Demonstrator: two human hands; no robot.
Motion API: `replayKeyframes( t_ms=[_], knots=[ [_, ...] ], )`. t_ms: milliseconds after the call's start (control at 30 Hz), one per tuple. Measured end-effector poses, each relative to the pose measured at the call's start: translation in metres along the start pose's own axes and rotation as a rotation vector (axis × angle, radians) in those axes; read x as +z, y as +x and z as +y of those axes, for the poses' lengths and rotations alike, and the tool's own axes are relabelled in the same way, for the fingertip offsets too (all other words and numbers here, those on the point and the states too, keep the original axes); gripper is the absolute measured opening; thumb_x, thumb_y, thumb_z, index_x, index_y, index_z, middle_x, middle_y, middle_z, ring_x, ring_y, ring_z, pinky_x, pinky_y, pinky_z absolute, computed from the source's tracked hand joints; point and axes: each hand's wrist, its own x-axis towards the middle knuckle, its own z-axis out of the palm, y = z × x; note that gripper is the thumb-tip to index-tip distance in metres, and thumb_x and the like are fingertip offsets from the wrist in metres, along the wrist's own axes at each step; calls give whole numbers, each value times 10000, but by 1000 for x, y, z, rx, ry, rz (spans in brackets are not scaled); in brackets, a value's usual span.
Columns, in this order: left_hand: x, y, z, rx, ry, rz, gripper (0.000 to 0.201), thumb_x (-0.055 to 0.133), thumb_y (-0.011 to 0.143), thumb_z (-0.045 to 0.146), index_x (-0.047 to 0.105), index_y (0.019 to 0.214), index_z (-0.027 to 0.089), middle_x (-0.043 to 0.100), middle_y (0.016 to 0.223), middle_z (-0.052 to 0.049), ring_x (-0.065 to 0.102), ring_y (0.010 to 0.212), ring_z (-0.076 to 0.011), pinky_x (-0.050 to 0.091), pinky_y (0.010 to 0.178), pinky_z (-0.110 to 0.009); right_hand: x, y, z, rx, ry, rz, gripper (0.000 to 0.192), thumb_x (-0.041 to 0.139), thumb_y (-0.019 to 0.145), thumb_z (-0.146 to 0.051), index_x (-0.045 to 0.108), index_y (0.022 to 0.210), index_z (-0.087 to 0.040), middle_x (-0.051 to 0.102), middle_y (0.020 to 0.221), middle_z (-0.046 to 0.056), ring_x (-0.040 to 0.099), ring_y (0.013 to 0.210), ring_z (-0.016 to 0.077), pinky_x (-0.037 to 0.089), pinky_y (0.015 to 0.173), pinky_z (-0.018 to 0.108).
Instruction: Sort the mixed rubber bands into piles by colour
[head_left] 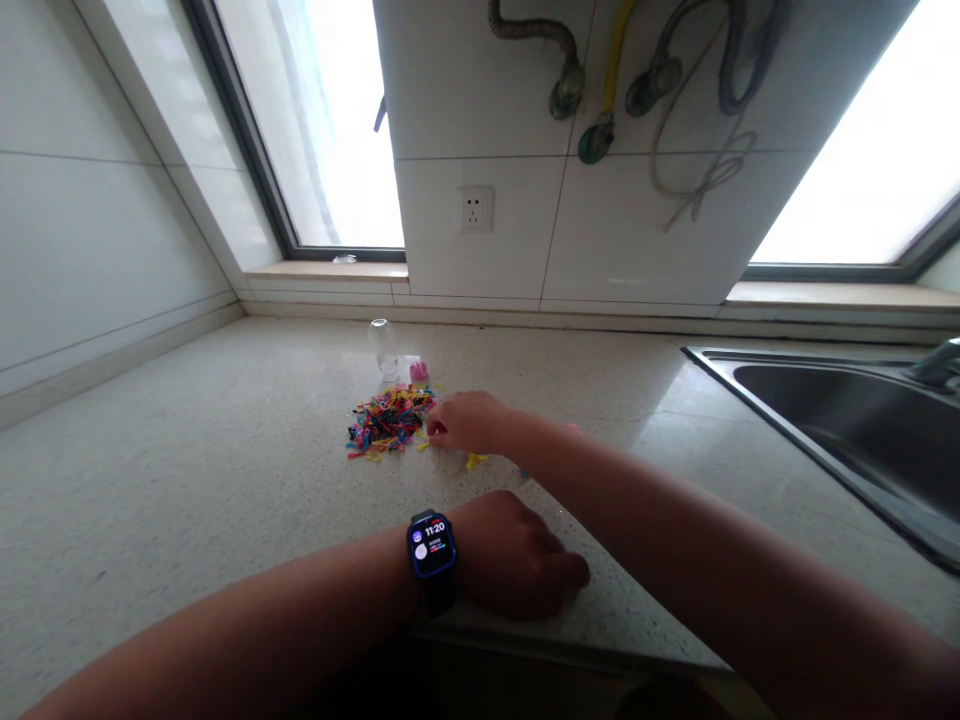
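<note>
Centrally, we see the right hand (469, 422) stretched out across the counter (187, 480), its fingers (439, 430) curled narrow at the right edge of a pile of small coloured rubber bands (386, 420); whether they pinch one we cannot tell. Our left hand (517, 555), wearing a watch (431, 548), rests loosely closed near the counter's front edge. A loose yellow band (475, 461) lies just beside the right wrist. Behind the pile stand a clear jar (382, 347) and a pink lid (418, 372).

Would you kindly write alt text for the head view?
A right hand reaches into a pile of small colourful bands on a speckled countertop. The left hand, wearing a smartwatch, rests near the counter's edge; a sink lies right.
</note>
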Motion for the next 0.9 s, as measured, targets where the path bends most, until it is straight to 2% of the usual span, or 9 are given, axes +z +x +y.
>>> replayKeyframes(
  t_ms=[233, 467, 700, 900],
  knots=[
    [0, 0, 0, 17, 16, 8, 143, 540, 947, 334, 583, 998, 208, 676, 743, 7, 624, 641, -166, 311, 480, -304, 1, 2, 3, 3, -15, 37, 191, 590, 857, -303, 754, 929, -237, 741, 963, 46, 660, 855, 198, 357, 624, 258],
    [-3, 2, 1, 6, 14, -18, 146, 569, 925, 339, 590, 986, 208, 676, 740, 15, 641, 651, -180, 320, 470, -305, -9, -35, 26, 66, 178, 154, 176, 625, 849, -274, 753, 937, -192, 731, 871, 35, 618, 758, 144, 360, 669, 246],
    [-3, 3, 1, 3, 16, -37, 142, 590, 902, 328, 602, 975, 207, 675, 730, 11, 644, 644, -180, 291, 463, -307, -6, -75, 44, 2, 128, 19, 131, 644, 835, -266, 745, 890, -204, 722, 858, 21, 605, 745, 148, 368, 675, 267],
    [-2, 2, 1, 18, 38, -29, 138, 550, 920, 322, 598, 967, 202, 657, 706, 17, 626, 626, -173, 273, 470, -310, 0, -76, 34, -15, 104, -7, 142, 640, 862, -254, 743, 945, -203, 722, 924, 33, 623, 830, 171, 395, 729, 281]
  ],
)
